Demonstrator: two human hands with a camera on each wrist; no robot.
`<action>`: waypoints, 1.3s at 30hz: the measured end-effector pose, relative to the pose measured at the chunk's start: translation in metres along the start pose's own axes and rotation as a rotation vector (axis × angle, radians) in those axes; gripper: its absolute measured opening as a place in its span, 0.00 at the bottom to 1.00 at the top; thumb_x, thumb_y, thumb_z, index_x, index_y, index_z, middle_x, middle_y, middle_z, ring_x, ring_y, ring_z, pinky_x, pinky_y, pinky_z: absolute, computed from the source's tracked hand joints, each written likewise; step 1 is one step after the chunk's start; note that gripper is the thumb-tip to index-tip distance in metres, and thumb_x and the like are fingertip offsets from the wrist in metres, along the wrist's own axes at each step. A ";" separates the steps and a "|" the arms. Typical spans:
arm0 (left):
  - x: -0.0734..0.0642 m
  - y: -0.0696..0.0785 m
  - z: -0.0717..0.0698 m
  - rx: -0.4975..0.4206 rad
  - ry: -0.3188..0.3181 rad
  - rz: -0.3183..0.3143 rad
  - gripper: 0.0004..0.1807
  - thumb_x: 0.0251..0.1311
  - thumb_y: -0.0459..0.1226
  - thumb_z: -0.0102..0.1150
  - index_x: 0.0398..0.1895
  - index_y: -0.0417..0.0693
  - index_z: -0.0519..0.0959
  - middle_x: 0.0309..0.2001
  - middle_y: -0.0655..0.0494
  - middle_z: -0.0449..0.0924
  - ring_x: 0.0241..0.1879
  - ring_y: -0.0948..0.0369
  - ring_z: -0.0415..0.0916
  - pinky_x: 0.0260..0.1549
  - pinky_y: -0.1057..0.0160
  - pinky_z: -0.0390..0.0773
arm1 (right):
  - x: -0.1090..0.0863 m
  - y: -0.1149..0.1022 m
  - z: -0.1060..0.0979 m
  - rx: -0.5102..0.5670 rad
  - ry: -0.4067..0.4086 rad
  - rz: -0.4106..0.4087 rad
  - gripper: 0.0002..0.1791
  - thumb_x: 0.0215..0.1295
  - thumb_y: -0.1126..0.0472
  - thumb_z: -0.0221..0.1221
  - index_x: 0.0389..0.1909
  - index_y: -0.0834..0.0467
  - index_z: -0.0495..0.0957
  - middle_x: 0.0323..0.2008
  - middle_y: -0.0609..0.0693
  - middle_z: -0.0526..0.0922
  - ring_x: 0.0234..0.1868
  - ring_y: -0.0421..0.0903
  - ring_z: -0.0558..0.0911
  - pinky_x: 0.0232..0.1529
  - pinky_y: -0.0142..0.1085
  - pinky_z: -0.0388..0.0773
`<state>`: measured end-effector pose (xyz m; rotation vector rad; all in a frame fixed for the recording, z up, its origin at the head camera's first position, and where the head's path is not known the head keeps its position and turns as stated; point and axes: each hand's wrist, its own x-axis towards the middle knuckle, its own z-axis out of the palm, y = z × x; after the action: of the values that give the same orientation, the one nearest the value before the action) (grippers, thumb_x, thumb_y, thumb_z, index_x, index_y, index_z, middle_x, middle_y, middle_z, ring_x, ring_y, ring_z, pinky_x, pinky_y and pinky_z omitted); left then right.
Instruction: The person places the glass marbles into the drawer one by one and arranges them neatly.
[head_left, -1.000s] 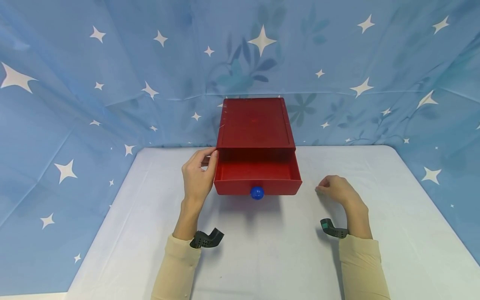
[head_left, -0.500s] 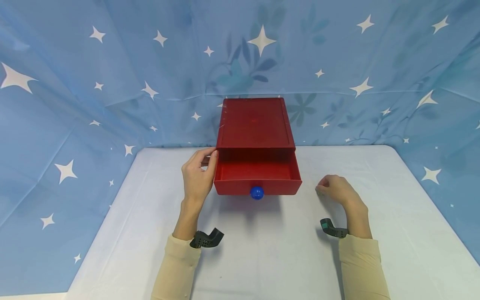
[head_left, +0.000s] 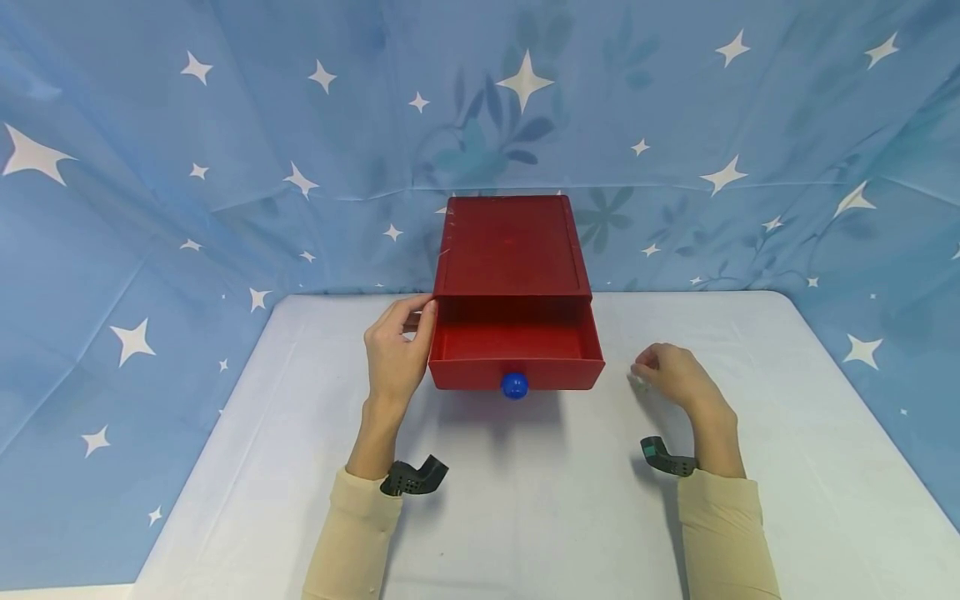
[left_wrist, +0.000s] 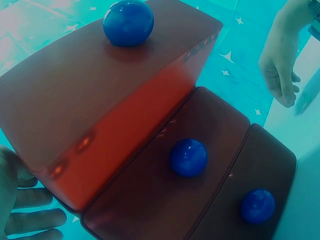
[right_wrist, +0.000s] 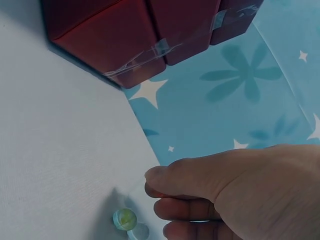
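A red cabinet [head_left: 512,247] of stacked drawers with blue ball knobs stands at the table's back. Its top drawer [head_left: 516,374] is pulled out, and its visible floor is bare. My left hand [head_left: 396,354] touches the cabinet's left side, its fingers extended along it in the left wrist view. To the right, my right hand [head_left: 678,379] is just above the table, fingers loosely bent and holding nothing visible. Just beyond its fingertips in the right wrist view lies a small round piece with a yellow-green top [right_wrist: 125,219], beside a clear round piece [right_wrist: 139,231]; their kind is unclear.
A white cloth covers the table [head_left: 480,517]. Behind it hangs a blue curtain [head_left: 337,125] with white stars and leaf patterns. Clear tape [right_wrist: 161,48] runs along the cabinet's right side. Each wrist wears a black camera mount [head_left: 416,477].
My right hand has lifted slightly away from the small round pieces, which now show apart from its fingertips. My left hand and the cabinet have stayed still.
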<state>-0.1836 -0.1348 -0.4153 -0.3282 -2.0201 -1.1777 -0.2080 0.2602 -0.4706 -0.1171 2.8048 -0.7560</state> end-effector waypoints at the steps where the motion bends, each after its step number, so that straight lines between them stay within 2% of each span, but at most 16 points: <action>1: 0.000 0.000 0.000 0.003 0.001 0.003 0.11 0.68 0.37 0.60 0.45 0.41 0.86 0.42 0.48 0.88 0.34 0.56 0.86 0.37 0.66 0.87 | 0.000 0.000 0.000 0.002 0.007 -0.008 0.15 0.71 0.58 0.58 0.46 0.69 0.79 0.39 0.62 0.85 0.35 0.50 0.80 0.38 0.44 0.83; 8: 0.001 0.001 0.000 -0.005 0.003 0.007 0.10 0.68 0.37 0.60 0.45 0.41 0.87 0.41 0.48 0.88 0.33 0.55 0.86 0.36 0.63 0.87 | -0.001 -0.003 -0.004 0.003 0.044 -0.047 0.15 0.70 0.59 0.58 0.45 0.69 0.79 0.39 0.62 0.84 0.36 0.51 0.80 0.37 0.45 0.83; 16: 0.001 0.001 0.001 -0.013 0.008 0.009 0.10 0.68 0.36 0.60 0.45 0.42 0.87 0.41 0.48 0.88 0.33 0.56 0.86 0.36 0.68 0.86 | -0.006 -0.012 -0.010 0.005 0.063 -0.036 0.16 0.71 0.58 0.58 0.48 0.68 0.79 0.41 0.63 0.84 0.38 0.53 0.80 0.38 0.45 0.83; 26: 0.001 0.001 0.001 -0.007 0.001 0.013 0.11 0.68 0.38 0.60 0.45 0.42 0.87 0.42 0.48 0.88 0.33 0.56 0.86 0.35 0.57 0.88 | -0.013 -0.018 -0.017 -0.001 0.125 -0.092 0.16 0.71 0.58 0.58 0.47 0.68 0.80 0.40 0.63 0.83 0.38 0.54 0.79 0.39 0.46 0.82; 33: 0.000 0.001 0.000 0.003 0.002 0.013 0.10 0.68 0.37 0.60 0.45 0.42 0.86 0.41 0.48 0.88 0.33 0.56 0.86 0.35 0.61 0.88 | -0.016 -0.023 -0.020 -0.001 0.148 -0.098 0.16 0.72 0.57 0.57 0.48 0.68 0.80 0.41 0.62 0.82 0.39 0.53 0.78 0.39 0.45 0.81; 39: -0.001 0.002 0.000 0.011 0.003 0.006 0.10 0.68 0.37 0.60 0.46 0.42 0.86 0.42 0.48 0.88 0.33 0.56 0.86 0.36 0.61 0.88 | -0.020 -0.027 -0.023 0.002 0.175 -0.100 0.17 0.72 0.57 0.56 0.49 0.68 0.79 0.42 0.63 0.81 0.41 0.55 0.78 0.42 0.50 0.82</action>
<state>-0.1820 -0.1341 -0.4146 -0.3264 -2.0205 -1.1626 -0.1939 0.2503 -0.4336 -0.2021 2.9829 -0.8287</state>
